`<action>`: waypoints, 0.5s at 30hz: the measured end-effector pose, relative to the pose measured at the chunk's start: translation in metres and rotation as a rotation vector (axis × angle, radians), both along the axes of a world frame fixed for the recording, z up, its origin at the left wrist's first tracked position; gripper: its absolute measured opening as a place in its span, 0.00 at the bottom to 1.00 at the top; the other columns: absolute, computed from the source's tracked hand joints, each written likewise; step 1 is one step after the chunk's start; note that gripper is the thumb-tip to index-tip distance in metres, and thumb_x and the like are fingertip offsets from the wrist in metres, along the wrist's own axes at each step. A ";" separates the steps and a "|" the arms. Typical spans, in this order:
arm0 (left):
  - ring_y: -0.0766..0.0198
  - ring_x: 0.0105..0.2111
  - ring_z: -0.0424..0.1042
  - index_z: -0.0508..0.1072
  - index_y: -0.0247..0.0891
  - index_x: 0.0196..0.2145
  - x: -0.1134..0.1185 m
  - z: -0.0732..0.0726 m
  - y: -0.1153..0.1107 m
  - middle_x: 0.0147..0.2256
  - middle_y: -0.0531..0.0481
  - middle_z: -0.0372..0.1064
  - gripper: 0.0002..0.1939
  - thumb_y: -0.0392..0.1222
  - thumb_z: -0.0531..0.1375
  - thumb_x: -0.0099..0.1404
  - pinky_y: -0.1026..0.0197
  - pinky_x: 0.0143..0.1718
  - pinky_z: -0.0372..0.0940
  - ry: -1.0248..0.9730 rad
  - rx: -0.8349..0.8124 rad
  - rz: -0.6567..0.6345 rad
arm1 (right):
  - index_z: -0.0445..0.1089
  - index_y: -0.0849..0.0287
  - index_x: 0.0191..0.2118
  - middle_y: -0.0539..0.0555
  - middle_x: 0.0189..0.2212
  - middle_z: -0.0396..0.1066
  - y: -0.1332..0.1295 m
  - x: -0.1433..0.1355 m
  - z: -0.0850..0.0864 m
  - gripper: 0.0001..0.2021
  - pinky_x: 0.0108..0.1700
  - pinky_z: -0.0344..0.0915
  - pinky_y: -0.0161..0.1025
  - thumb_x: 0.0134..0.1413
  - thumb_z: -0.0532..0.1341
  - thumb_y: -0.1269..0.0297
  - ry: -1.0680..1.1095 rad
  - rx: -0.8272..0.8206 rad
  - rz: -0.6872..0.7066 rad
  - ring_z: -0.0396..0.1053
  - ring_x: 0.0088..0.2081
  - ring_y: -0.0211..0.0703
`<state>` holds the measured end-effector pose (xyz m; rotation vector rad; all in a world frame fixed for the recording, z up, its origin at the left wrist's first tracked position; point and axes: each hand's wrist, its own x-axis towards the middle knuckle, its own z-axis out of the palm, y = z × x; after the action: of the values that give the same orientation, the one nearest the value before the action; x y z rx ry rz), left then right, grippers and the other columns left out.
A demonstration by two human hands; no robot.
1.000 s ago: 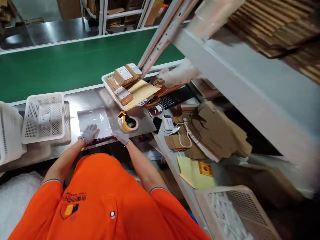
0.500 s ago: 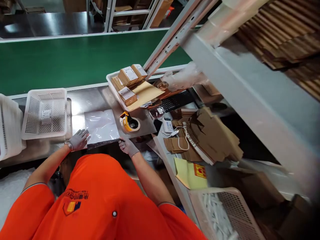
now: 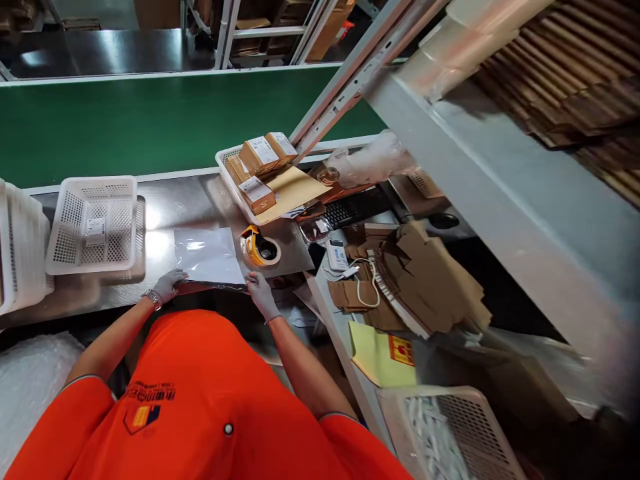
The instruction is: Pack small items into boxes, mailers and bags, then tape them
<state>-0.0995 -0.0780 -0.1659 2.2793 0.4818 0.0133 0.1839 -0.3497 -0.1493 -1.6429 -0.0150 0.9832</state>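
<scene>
A white plastic mailing bag (image 3: 209, 255) lies on the metal bench, its dark near edge towards my body. My left hand (image 3: 171, 285), in a grey glove and with a metal-banded watch at the wrist, is closed on the bag's near left corner. At the near right corner my right hand (image 3: 261, 295), gloved too, pinches the edge. Just right of the bag sits a yellow tape dispenser (image 3: 260, 247) with a roll of tape. To the left is a white perforated basket (image 3: 129, 243) with a labelled packet (image 3: 95, 232) in it.
Labelled cardboard boxes (image 3: 259, 155) and a tan envelope fill another basket (image 3: 223, 160) at the bench's back. Behind runs a green conveyor belt (image 3: 150, 127). A slanting metal post (image 3: 345, 87) and a shelf (image 3: 480, 153) stand on the right, near flattened cartons (image 3: 440, 280).
My left hand has shifted right and closed on the bag's near left corner, where it earlier lay beside the bag. My right hand keeps its corner, slightly further right in view.
</scene>
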 end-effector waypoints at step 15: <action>0.61 0.27 0.67 0.64 0.44 0.22 0.040 0.026 0.041 0.22 0.51 0.65 0.25 0.61 0.60 0.70 0.60 0.30 0.63 0.207 -0.331 0.626 | 0.69 0.55 0.24 0.49 0.23 0.69 0.091 0.023 0.005 0.16 0.41 0.69 0.35 0.64 0.67 0.62 -0.183 -0.123 0.316 0.68 0.37 0.44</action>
<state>-0.0597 -0.0368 -0.1400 1.7388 1.1960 0.0095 0.2066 -0.2584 -0.1440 -1.8771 -0.3523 1.0831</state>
